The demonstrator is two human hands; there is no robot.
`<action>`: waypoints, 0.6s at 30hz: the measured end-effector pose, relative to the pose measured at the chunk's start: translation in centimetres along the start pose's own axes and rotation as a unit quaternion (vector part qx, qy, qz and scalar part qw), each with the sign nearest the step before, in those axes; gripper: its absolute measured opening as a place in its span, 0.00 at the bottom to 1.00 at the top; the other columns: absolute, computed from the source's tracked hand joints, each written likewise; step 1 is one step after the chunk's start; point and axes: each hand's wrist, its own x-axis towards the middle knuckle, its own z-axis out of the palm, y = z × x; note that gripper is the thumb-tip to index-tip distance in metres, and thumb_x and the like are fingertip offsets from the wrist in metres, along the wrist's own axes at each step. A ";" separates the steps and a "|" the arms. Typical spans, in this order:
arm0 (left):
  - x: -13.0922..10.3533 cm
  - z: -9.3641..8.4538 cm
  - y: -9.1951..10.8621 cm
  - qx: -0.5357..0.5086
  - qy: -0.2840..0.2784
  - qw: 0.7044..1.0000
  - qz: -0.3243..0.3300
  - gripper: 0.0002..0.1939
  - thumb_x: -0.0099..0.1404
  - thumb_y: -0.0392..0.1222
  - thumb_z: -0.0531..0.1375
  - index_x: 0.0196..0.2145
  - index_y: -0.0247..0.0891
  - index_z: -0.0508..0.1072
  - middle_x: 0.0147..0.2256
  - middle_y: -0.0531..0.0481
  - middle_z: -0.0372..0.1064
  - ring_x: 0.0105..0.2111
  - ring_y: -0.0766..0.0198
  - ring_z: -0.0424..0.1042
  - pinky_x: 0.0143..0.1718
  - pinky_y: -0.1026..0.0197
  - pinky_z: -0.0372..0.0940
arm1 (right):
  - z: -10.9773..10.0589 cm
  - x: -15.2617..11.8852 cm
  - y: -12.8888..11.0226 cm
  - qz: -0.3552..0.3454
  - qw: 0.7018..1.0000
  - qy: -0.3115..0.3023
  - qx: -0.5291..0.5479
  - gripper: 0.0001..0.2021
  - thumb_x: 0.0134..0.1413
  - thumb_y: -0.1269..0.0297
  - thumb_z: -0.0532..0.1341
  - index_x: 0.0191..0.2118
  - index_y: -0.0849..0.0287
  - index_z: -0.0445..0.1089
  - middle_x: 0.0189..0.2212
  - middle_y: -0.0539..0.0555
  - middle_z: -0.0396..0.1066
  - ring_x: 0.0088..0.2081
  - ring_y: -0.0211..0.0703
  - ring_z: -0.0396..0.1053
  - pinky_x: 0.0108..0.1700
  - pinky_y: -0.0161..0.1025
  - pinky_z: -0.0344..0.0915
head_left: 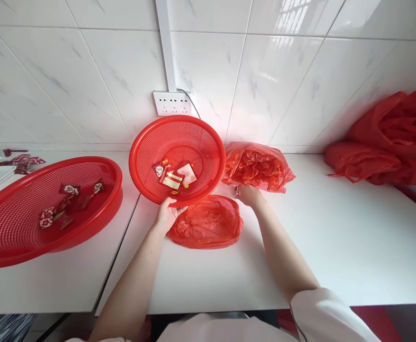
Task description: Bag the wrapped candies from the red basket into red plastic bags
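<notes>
My left hand (167, 215) grips the near rim of a round red mesh basket (208, 137), which tilts toward me and holds several wrapped sweets (173, 180). Just under it, a lined red bag (211, 225) lies spread open on the white table. To the right, my right hand (248, 194) is at the near edge of a crumpled red plastic bag (261, 164); its fingers are partly hidden and something small and shiny shows beside them.
A larger red basket (86, 228) with several sweets stands on the left table (61, 285). Red bundled bags (375, 161) lie at the far right. A socket strip (172, 103) with a cable is on the tiled wall behind.
</notes>
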 end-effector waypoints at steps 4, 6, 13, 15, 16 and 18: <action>-0.4 -0.1 0.1 0.008 -0.006 1.000 -0.002 0.06 0.56 0.35 0.56 0.34 0.35 0.70 0.37 0.48 0.74 0.38 0.63 0.74 0.39 0.60 0.72 | -0.7 -0.5 1.1 0.027 0.999 -0.047 0.003 0.04 0.46 0.67 0.66 0.32 0.59 0.76 0.32 0.57 0.75 0.34 0.46 0.72 0.35 0.38 0.64; -0.7 0.2 0.3 0.009 -0.011 1.000 0.003 0.07 0.56 0.35 0.57 0.35 0.34 0.71 0.38 0.48 0.74 0.39 0.62 0.74 0.40 0.60 0.72 | -1.6 -1.1 2.1 0.050 0.998 -0.046 0.001 0.05 0.44 0.70 0.66 0.31 0.60 0.75 0.31 0.59 0.75 0.33 0.48 0.72 0.32 0.39 0.64; -2.1 1.6 0.1 0.012 -0.045 0.998 0.036 0.09 0.55 0.34 0.58 0.36 0.33 0.72 0.40 0.47 0.75 0.41 0.59 0.74 0.44 0.55 0.71 | -5.8 -4.4 -1.3 0.028 0.990 0.126 0.059 0.12 0.59 0.67 0.53 0.46 0.55 0.70 0.35 0.56 0.76 0.37 0.48 0.72 0.33 0.39 0.64; -2.4 1.9 -0.2 0.016 -0.055 0.997 0.044 0.11 0.54 0.34 0.58 0.38 0.32 0.72 0.41 0.45 0.75 0.43 0.56 0.73 0.46 0.52 0.70 | -6.2 -5.1 -4.6 -0.085 0.965 0.205 0.139 0.10 0.60 0.66 0.54 0.44 0.55 0.70 0.38 0.55 0.75 0.38 0.45 0.73 0.37 0.38 0.65; -2.5 2.1 -0.3 0.019 -0.055 0.997 0.049 0.13 0.54 0.34 0.59 0.39 0.32 0.72 0.42 0.44 0.75 0.45 0.54 0.73 0.46 0.51 0.70 | -6.0 -5.3 -6.2 -0.154 0.947 0.218 0.177 0.10 0.61 0.66 0.54 0.44 0.56 0.70 0.39 0.55 0.75 0.39 0.43 0.73 0.39 0.37 0.66; -2.8 2.4 -0.6 0.023 -0.045 0.997 0.057 0.17 0.52 0.33 0.60 0.42 0.33 0.71 0.43 0.44 0.74 0.47 0.51 0.72 0.46 0.49 0.70 | -5.0 -5.0 -9.2 -0.267 0.915 0.206 0.221 0.10 0.63 0.67 0.52 0.43 0.56 0.70 0.41 0.54 0.74 0.41 0.40 0.72 0.44 0.36 0.66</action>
